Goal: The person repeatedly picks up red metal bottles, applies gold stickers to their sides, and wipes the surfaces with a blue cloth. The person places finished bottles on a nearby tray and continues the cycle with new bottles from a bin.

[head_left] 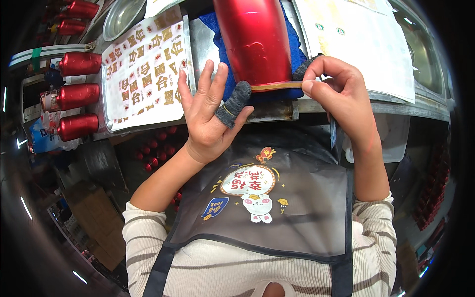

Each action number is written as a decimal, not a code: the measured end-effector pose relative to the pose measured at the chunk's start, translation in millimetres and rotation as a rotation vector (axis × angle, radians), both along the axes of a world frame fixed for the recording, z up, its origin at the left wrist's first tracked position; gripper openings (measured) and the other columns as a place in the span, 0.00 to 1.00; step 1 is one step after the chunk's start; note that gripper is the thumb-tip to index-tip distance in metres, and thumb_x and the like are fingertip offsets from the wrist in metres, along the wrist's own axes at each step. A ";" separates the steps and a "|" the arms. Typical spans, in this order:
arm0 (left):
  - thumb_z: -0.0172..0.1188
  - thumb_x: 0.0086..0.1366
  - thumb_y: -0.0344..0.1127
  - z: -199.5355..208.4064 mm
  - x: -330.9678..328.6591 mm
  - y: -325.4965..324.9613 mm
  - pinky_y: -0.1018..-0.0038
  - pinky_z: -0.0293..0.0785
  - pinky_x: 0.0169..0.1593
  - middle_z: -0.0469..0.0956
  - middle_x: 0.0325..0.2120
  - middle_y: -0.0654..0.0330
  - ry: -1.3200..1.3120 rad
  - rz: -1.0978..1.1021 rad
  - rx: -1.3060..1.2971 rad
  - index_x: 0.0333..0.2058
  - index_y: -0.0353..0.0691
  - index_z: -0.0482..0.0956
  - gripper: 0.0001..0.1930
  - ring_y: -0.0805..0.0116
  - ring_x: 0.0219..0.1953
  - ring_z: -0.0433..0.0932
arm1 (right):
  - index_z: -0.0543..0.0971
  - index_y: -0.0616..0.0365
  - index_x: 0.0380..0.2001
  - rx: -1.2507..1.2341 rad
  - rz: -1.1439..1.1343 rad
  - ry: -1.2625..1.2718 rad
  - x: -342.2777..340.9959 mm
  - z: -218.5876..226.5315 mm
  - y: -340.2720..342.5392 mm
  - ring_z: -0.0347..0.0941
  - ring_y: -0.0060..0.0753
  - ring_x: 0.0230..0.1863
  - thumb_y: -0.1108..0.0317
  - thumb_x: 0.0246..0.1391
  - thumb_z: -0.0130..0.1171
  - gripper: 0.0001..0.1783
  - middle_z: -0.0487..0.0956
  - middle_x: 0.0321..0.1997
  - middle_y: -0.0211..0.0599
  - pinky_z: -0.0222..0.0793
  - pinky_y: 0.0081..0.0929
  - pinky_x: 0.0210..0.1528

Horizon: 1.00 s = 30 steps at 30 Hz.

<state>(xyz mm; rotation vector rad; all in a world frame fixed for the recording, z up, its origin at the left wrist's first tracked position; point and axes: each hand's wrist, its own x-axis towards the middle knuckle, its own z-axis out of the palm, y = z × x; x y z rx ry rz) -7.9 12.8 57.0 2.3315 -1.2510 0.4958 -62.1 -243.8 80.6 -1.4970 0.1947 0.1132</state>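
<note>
A glossy red bottle [255, 39] lies on a blue cloth [295, 47], its near end toward me. Along that near edge runs a narrow gold-brown strip [277, 87]. My right hand [346, 91] pinches the strip's right end between thumb and finger. With fingers spread, my left hand [208, 119] is beside the strip's left end; its index finger wears a grey knitted finger cover [233, 105] whose tip is at the bottle's edge. A dark finger cover also shows partly behind my right hand. Below that hand hangs a thin pointed bluish thing [333, 132]; whether it is held I cannot tell.
Left of the bottle lies a white sheet of gold decals [148, 69], with a metal bowl [122, 20] behind it. Several red bottles [79, 96] lie at the far left. White paper sheets [366, 64] and a metal basin [420, 54] are at right. Cardboard boxes [94, 218] stand lower left.
</note>
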 end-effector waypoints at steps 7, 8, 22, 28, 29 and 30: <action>0.73 0.51 0.30 19.5 5.7 -13.9 0.36 0.43 0.66 0.66 0.64 0.43 -0.103 -0.086 0.098 0.42 0.42 0.85 0.17 0.38 0.65 0.65 | 0.78 0.63 0.29 0.036 0.004 -0.015 3.9 -13.7 1.4 0.66 0.06 0.24 0.73 0.54 0.61 0.04 0.77 0.28 0.24 0.59 0.09 0.26; 0.73 0.50 0.31 21.5 6.8 -17.5 0.36 0.43 0.66 0.66 0.64 0.43 -0.126 -0.087 0.097 0.41 0.42 0.85 0.17 0.37 0.65 0.65 | 0.78 0.63 0.29 0.031 0.004 -0.006 4.8 -11.9 2.3 0.66 0.06 0.24 0.73 0.54 0.61 0.04 0.77 0.28 0.24 0.59 0.09 0.26; 0.75 0.48 0.29 3.7 13.3 -26.9 0.44 0.52 0.67 0.65 0.65 0.44 0.248 0.038 -0.252 0.53 0.34 0.79 0.30 0.48 0.68 0.63 | 0.78 0.62 0.29 -0.012 0.016 -0.041 3.4 -15.5 9.0 0.62 0.03 0.25 0.74 0.54 0.62 0.03 0.74 0.29 0.20 0.54 0.07 0.25; 0.74 0.51 0.29 2.2 -10.0 5.7 0.40 0.52 0.66 0.66 0.64 0.42 0.164 0.045 -0.059 0.44 0.30 0.83 0.20 0.41 0.66 0.65 | 0.77 0.62 0.28 0.035 -0.004 -0.066 4.0 -17.8 10.0 0.61 0.04 0.23 0.75 0.53 0.61 0.03 0.73 0.27 0.19 0.54 0.08 0.25; 0.73 0.51 0.28 1.3 -9.4 5.4 0.39 0.51 0.66 0.66 0.64 0.42 0.146 0.035 -0.053 0.44 0.32 0.83 0.20 0.41 0.66 0.65 | 0.77 0.62 0.28 0.035 -0.002 -0.052 3.7 -17.0 9.7 0.61 0.04 0.24 0.75 0.53 0.61 0.03 0.73 0.27 0.19 0.54 0.08 0.25; 0.73 0.51 0.28 -0.1 -6.9 4.2 0.39 0.51 0.66 0.66 0.64 0.42 0.128 0.024 -0.047 0.44 0.33 0.83 0.19 0.40 0.65 0.65 | 0.77 0.62 0.28 0.035 -0.001 -0.037 3.3 -14.8 8.2 0.61 0.04 0.24 0.75 0.53 0.61 0.02 0.73 0.27 0.19 0.53 0.08 0.25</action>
